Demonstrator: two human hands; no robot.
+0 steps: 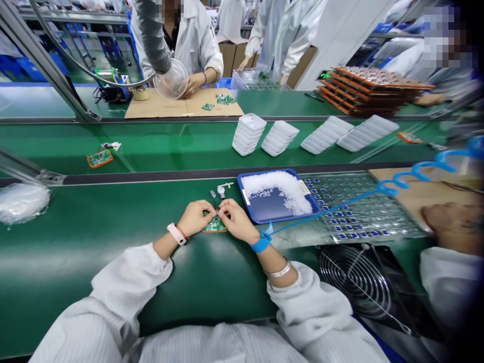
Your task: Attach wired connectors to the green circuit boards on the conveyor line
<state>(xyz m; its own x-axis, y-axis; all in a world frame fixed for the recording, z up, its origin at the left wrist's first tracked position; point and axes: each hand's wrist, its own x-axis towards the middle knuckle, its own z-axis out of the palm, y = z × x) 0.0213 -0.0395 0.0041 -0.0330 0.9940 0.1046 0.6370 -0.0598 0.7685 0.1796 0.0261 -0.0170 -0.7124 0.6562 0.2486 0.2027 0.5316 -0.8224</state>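
Pinching at a small circuit board, close before the body

Both hands meet over the orange-edged circuit board (215, 228), which lies on the green worktop (212, 287) directly ahead of the wearer. The left hand (197, 217) and right hand (239, 222) come in from opposite sides, fingertips narrowed at its upper edge — what lies between them is too small to tell. The opposed grip probably steadies the board while leaving its lower face visible. A white connector piece (221, 191) rests just beyond the fingers, seemingly to keep its wiring out from under the palms. The blue tray (258, 206) of white pellets (270, 181) sits beside the right hand, likely for easy reach. A blue wrist strap (260, 244) — joined to a coiled cord (389, 187) — presumably guards against static.
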